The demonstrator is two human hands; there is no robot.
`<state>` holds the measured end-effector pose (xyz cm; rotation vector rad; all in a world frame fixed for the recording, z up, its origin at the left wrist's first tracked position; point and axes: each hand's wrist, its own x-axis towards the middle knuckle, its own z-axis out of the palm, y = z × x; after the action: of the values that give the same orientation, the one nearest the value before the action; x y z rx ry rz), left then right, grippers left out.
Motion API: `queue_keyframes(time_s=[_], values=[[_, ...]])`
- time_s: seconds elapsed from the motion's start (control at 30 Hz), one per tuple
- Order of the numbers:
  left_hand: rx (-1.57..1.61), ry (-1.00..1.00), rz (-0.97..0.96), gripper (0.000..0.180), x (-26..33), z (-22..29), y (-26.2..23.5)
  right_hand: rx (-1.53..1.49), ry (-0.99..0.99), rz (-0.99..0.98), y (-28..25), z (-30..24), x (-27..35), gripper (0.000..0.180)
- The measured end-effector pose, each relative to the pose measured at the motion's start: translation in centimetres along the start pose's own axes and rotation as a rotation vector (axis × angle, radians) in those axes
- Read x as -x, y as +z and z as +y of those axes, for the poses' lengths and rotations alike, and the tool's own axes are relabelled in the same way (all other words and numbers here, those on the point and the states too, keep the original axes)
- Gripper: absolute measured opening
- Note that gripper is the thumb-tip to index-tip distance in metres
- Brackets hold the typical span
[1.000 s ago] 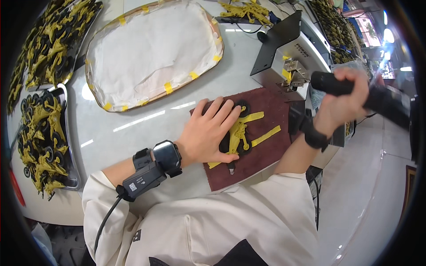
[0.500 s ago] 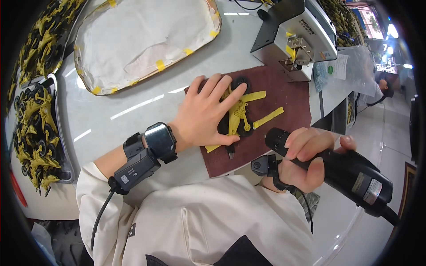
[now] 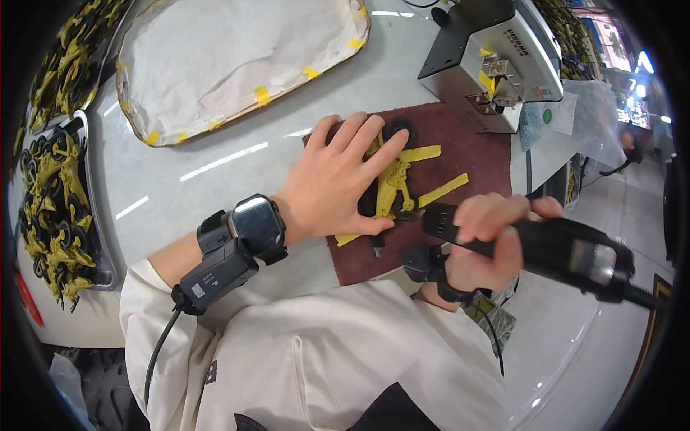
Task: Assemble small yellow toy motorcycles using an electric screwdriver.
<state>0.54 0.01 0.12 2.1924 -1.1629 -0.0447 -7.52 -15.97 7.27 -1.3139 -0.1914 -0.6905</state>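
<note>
A white worktable (image 3: pixel 215 197) bears an oval, paper-lined tray (image 3: pixel 237 47), a metal-cased machine (image 3: pixel 496 54) and, nearer the person, a maroon cloth (image 3: pixel 478 158). A black corded electric screwdriver (image 3: pixel 560 244) is gripped by the right hand (image 3: pixel 492 237), fingers wrapped around it, its nose near the work. The left hand (image 3: pixel 327 179), fingers spread wide, lies over a yellow-and-black wheeled toy (image 3: pixel 387 197) on the cloth, beside yellow strips (image 3: pixel 444 189).
</note>
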Motion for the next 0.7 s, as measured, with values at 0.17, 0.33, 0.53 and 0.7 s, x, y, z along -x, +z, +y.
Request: queue_keyframes(time_s=[0.17, 0.33, 0.53, 0.7], values=[[0.011, 0.001, 0.011, 0.094, 0.2, -0.3, 0.0, -0.003, -0.098, -0.158, -0.2, -1.5, -1.1, 0.055], [0.026, 0.013, 0.003, 0.095, -0.3, -0.1, -0.2, 0.247, -0.231, -0.019, -0.1, -2.4, -5.0, 0.049], [0.013, 0.012, -0.021, 0.097, -0.2, 0.0, -0.4, 0.248, -0.386, 0.200, -0.2, -1.4, -14.2, 0.010], [0.016, 0.004, -0.014, 0.097, -0.2, -0.2, -0.4, 0.315, -0.355, 0.223, -0.8, 1.3, -14.4, 0.048]])
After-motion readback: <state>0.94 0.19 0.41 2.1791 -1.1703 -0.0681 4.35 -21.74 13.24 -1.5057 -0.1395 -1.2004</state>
